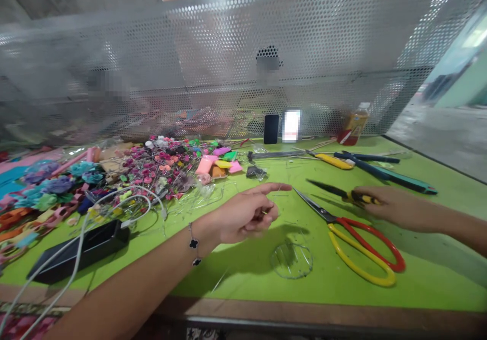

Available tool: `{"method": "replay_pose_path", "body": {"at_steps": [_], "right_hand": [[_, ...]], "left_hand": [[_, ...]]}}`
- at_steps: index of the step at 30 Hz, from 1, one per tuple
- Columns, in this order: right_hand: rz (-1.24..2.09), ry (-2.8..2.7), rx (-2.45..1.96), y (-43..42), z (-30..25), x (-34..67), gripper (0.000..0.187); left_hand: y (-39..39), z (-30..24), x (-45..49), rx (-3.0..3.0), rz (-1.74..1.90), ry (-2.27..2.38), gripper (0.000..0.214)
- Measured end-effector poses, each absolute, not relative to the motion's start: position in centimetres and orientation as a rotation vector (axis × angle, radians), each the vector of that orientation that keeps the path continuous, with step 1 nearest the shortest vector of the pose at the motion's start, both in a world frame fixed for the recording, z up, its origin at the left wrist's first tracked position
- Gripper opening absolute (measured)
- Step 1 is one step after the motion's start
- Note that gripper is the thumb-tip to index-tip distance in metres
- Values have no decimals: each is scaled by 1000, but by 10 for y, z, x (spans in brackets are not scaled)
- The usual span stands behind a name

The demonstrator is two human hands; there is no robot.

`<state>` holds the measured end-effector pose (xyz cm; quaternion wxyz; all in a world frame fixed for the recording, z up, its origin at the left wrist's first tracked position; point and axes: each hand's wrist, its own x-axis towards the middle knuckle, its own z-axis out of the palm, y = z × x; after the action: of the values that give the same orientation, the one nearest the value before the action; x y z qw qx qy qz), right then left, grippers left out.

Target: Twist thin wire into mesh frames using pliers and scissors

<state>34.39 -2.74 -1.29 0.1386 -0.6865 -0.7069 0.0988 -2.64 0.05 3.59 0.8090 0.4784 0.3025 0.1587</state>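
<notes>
My left hand point(247, 213) hovers above the green tabletop, its index finger stretched out to the right and the other fingers loosely curled. I see nothing held in it. My right hand point(395, 208) is wrapped around a pair of long-nose pliers point(338, 190) with yellow and black handles, the dark jaws directed left. Between the hands lie large scissors point(327, 216) with one red and one yellow handle, their tips close to my left fingertip. Below my left hand, a round wire frame point(292, 261) with thin crossbars rests flat on the table.
Colourful artificial flowers point(163, 167) and small coloured packets point(220, 165) are heaped at left. A black box point(81, 251) with a white cable point(148, 193) sits front left. Cutters point(333, 161), a teal-handled tool point(403, 178), two phones point(271, 129) and a bottle point(353, 124) stand or lie near the perforated panel point(213, 51).
</notes>
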Motion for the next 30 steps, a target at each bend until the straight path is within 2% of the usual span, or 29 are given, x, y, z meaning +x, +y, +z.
{"method": "replay_pose_path", "body": {"at_steps": [2,3,6,10,14,20,30], "right_hand": [[1080,-1729,-1702,-35,-14,327,25],[1366,-1541,-1572,-38,-14,316,26],[1753,-1208,-1292,-47,-9,282,38],[2093,-1164,-998,-49,-2,246,47],[2259,-1141,-854,-50,-10,234,54],[2370,-1173,-668,-55,-26,235,46],[2363,-1106,-737,-57,-19,236,46]], "left_hand": [[0,36,-25,1038,365,651,49],[-1,35,-24,1044,391,655,44],[-1,32,-20,1032,530,683,23],[2,27,-18,1006,649,712,6],[4,25,-20,1098,696,689,13],[4,19,-16,1146,715,713,19],[2,19,-15,1257,765,762,22]]}}
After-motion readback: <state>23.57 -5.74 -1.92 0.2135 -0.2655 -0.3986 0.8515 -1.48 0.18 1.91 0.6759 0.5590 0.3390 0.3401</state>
